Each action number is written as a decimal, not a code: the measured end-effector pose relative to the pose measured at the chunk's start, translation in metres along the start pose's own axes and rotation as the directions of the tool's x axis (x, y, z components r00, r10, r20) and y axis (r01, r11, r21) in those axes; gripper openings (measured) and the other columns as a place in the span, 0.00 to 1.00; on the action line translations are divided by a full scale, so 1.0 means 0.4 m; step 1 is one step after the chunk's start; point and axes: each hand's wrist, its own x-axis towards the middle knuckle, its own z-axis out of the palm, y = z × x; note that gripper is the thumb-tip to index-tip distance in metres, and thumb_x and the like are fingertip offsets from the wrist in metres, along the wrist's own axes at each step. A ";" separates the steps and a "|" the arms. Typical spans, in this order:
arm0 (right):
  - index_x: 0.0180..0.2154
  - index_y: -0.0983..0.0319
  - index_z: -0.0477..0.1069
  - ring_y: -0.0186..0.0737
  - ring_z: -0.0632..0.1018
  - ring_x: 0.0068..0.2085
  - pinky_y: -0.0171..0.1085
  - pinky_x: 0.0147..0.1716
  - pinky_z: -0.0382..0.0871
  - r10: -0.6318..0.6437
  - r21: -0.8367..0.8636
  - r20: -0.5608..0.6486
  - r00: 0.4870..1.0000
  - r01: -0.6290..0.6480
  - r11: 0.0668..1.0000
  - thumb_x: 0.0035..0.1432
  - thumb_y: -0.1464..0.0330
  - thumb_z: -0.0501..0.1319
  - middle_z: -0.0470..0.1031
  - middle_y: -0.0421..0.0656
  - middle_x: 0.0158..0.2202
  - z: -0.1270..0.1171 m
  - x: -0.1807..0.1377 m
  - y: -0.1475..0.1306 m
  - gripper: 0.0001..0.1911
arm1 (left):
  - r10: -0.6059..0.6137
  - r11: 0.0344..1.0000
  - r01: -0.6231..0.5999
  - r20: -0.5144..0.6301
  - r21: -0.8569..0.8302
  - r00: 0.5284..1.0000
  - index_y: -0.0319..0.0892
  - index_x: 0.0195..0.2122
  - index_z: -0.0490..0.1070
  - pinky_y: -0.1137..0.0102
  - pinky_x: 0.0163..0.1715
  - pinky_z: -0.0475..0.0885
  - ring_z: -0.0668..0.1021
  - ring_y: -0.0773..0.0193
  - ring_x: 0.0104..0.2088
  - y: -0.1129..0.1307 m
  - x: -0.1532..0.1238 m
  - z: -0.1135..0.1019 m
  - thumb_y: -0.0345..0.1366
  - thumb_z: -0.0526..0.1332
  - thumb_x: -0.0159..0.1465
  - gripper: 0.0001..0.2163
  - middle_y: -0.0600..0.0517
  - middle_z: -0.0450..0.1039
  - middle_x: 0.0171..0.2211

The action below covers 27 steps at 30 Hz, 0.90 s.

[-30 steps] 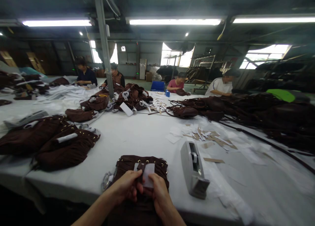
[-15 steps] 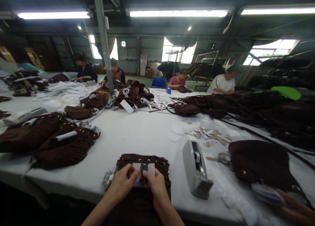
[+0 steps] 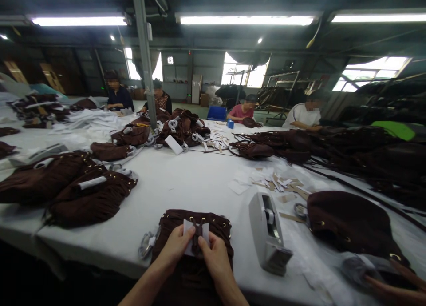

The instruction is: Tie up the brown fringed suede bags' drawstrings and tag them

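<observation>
Brown bag lies beneath both hands, white paper between them.

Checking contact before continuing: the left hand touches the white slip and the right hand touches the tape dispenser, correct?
No: the head view shows the right hand at the white slip, apart from the tape dispenser; the left hand does touch the slip.

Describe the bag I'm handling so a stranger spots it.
On the white table, find the tape dispenser at front, right of centre. The dark brown bag is just left of it. Unlike the bags farther left, it has a flat white sheet behind its lace, under both hands.
</observation>
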 end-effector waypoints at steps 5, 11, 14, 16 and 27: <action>0.38 0.62 0.76 0.44 0.77 0.37 0.35 0.37 0.66 -0.045 -0.324 -0.073 0.996 0.019 0.946 0.55 0.66 0.53 0.80 0.45 0.35 0.002 -0.042 -0.028 0.15 | 0.044 0.995 -0.041 -0.025 0.095 0.999 0.35 0.33 0.72 0.71 0.30 0.66 0.73 0.59 0.31 -0.004 0.004 -0.016 0.52 0.64 0.49 0.22 0.48 0.74 0.30; 0.39 0.59 0.75 0.44 0.78 0.37 0.34 0.37 0.64 -0.135 -0.549 -0.128 0.983 0.043 0.835 0.60 0.67 0.49 0.79 0.47 0.35 0.001 -0.046 -0.013 0.16 | 0.032 0.996 -0.028 -0.038 0.090 0.999 0.36 0.32 0.72 0.70 0.32 0.67 0.74 0.58 0.33 -0.008 0.008 -0.007 0.52 0.64 0.49 0.21 0.48 0.75 0.30; 0.37 0.60 0.76 0.44 0.78 0.36 0.34 0.36 0.64 -0.181 -0.613 -0.157 0.971 0.048 0.789 0.59 0.66 0.50 0.79 0.48 0.35 -0.007 -0.034 -0.012 0.15 | 0.009 1.000 -0.008 -0.032 0.026 0.999 0.36 0.32 0.71 0.71 0.31 0.68 0.75 0.59 0.32 -0.007 0.010 0.001 0.51 0.65 0.48 0.21 0.48 0.75 0.29; 0.35 0.59 0.76 0.44 0.78 0.35 0.34 0.34 0.63 -0.176 -0.603 -0.165 0.970 0.042 0.797 0.60 0.65 0.50 0.79 0.47 0.34 -0.011 -0.025 -0.013 0.15 | -0.025 0.998 0.024 -0.018 -0.063 1.000 0.36 0.32 0.71 0.71 0.29 0.68 0.75 0.61 0.29 -0.003 0.008 0.008 0.50 0.67 0.46 0.21 0.49 0.75 0.28; 0.32 0.60 0.76 0.42 0.77 0.29 0.35 0.28 0.62 -0.124 -0.573 -0.237 0.963 -0.036 0.818 0.58 0.66 0.50 0.79 0.45 0.29 -0.028 -0.010 0.010 0.16 | -0.138 0.931 0.148 0.054 -0.333 0.989 0.36 0.31 0.70 0.69 0.28 0.70 0.75 0.63 0.24 0.030 -0.007 0.030 0.44 0.69 0.45 0.18 0.50 0.74 0.24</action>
